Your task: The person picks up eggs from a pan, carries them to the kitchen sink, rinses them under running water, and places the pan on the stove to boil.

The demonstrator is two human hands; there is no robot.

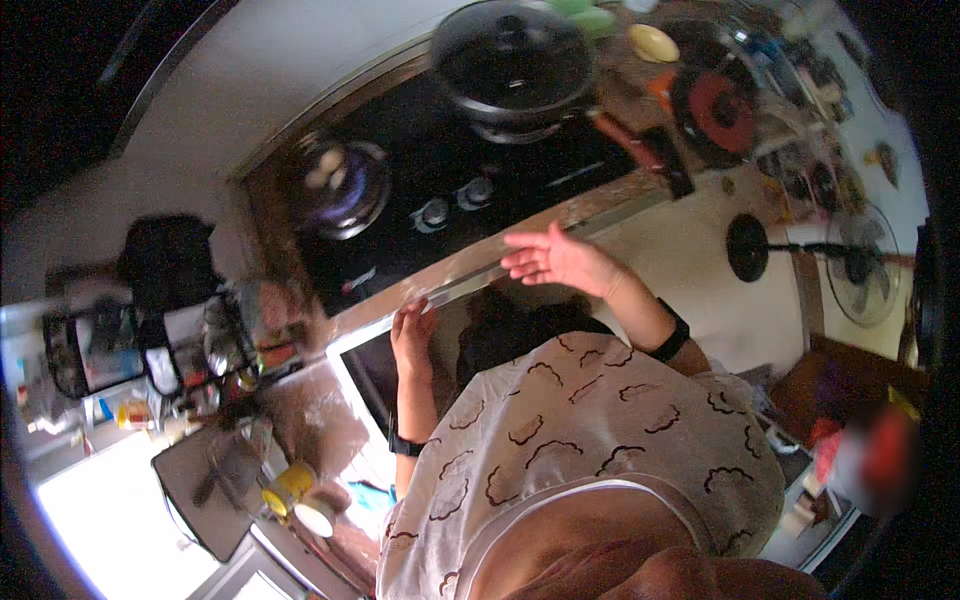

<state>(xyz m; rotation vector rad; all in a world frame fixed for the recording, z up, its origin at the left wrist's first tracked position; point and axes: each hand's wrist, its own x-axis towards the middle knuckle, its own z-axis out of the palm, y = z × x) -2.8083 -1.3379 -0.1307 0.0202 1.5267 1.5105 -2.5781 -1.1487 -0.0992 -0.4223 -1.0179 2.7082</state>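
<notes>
My right hand hangs in the air in front of the counter edge, fingers spread, with nothing in it. My left hand is at the counter's front edge, further left, its fingers bent; whether it grips the edge is unclear. Before me lies a black glass gas hob with two metal knobs. At its left burner a small metal pan shows blurred pale round things and a bluish glow. A large dark pot with a glass lid stands on the right side.
A red-brown handle juts over the hob's right end, near a dark round pan or lid with a red middle. A yellow oval dish lies behind. Crowded racks stand left, with a yellow can. A fan stands right.
</notes>
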